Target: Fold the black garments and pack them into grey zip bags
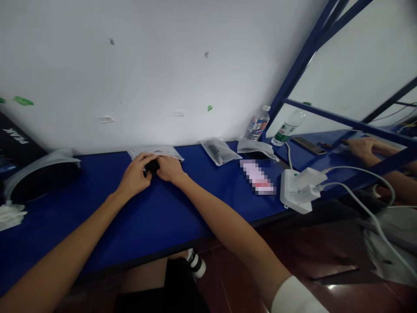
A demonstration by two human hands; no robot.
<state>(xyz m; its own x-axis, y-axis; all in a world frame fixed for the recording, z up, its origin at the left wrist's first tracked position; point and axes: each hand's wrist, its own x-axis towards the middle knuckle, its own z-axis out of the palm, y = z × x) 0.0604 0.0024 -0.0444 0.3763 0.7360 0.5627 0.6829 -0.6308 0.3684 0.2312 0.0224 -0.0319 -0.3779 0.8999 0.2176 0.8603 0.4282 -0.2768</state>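
Fingers of the left hand (134,175) and right hand (169,169) closed narrowly around a small black object (151,165) just above the blue table (97,226), beside a plastic bag (166,152); a slack grip could have let it slip.

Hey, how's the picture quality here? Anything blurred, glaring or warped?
In the head view, a rectangular patch on the table is pixelated beyond reading, the dark red floor shows a bright glare spot, and the wide lens seems to tilt and bow the blue table.
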